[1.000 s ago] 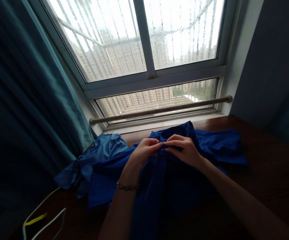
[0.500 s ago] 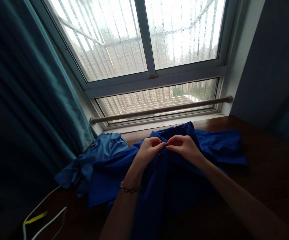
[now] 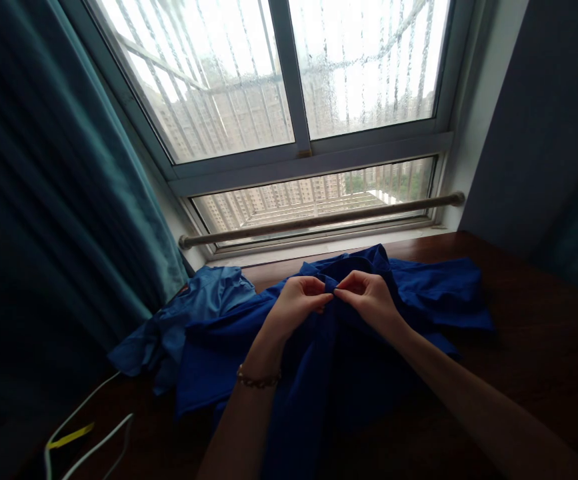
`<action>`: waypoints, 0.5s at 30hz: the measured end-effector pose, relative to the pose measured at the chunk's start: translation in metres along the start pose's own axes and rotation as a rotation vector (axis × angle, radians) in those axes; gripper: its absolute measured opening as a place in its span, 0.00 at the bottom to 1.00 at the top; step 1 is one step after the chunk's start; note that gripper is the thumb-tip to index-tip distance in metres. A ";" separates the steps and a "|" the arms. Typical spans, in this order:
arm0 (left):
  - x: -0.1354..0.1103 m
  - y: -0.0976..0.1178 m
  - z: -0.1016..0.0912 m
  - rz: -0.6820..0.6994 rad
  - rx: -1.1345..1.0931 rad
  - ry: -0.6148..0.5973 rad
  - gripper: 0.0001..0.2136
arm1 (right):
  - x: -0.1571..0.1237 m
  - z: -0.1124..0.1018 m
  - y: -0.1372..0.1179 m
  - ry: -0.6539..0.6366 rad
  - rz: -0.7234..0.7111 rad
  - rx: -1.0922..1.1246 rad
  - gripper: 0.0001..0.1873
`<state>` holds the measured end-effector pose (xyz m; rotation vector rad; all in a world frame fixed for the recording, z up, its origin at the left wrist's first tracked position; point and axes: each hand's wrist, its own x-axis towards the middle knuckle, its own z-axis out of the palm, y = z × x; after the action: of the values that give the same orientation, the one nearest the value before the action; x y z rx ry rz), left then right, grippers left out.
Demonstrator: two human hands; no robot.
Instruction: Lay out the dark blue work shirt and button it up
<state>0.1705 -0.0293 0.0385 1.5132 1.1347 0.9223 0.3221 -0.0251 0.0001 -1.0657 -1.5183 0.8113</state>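
Observation:
A dark blue shirt (image 3: 229, 353) lies spread on the brown wooden surface, its sleeves out to both sides and its collar toward the window. My left hand (image 3: 296, 303), with a bracelet on the wrist, pinches the shirt's front edge just below the collar. Close beside it, my right hand (image 3: 369, 297) pinches the same edge between thumb and forefinger. The fingertips of both hands nearly meet. Whether a button sits between them is too small to tell. The shirt's lower front falls into shadow between my forearms.
A lighter blue garment (image 3: 209, 293) lies crumpled at the left, partly under the shirt. White cables (image 3: 99, 443) and a yellow strip (image 3: 71, 437) are at the lower left. A metal rail (image 3: 319, 220) crosses before the window, and a teal curtain (image 3: 69, 167) hangs at the left.
My fingers have shifted slightly at the shirt's edge, and a fold of blue cloth now shows between the fingertips. The shirt stays in place.

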 end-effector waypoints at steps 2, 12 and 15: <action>-0.002 0.000 0.001 0.001 0.028 0.043 0.08 | -0.004 0.002 -0.002 0.034 -0.111 -0.111 0.04; -0.004 -0.001 -0.003 -0.015 -0.012 -0.016 0.10 | -0.004 0.004 0.000 0.008 -0.169 -0.137 0.03; -0.002 -0.003 -0.012 0.054 0.102 -0.092 0.12 | 0.001 0.003 0.003 -0.062 -0.006 0.057 0.05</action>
<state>0.1580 -0.0279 0.0386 1.6585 1.0930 0.8326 0.3194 -0.0235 -0.0028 -1.0022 -1.5407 0.8859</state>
